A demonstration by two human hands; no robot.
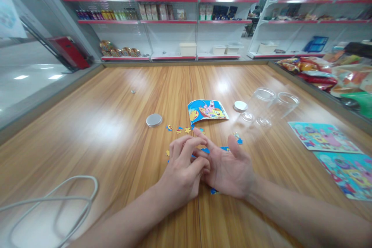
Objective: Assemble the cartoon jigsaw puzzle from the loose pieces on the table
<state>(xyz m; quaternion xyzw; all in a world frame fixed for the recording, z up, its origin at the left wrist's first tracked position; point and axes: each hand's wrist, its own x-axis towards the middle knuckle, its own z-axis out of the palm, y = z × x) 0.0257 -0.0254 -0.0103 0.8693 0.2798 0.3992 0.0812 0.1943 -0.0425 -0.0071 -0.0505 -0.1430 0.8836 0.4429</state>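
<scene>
My left hand (186,164) reaches over my right hand with its fingers bent, touching that hand's fingers. Its fingertips are partly hidden, and I cannot make out what is between them. Palm up, my right hand (229,168) has its thumb spread and nothing visible on the palm. Small jigsaw pieces lie around both hands: a yellow piece (187,130), a blue-and-white piece (238,138) and a blue piece (214,191). More blue pieces are partly covered by my hands. Beyond them stands a curved cartoon picture card (207,110).
A silvery round lid (154,120) lies left of the pieces, another lid (240,105) to the right. Beside it are two clear plastic jars (263,102). Cartoon sheets (324,137) lie at the right, a white cable (87,197) at the left. Snack bags (316,73) are piled far right.
</scene>
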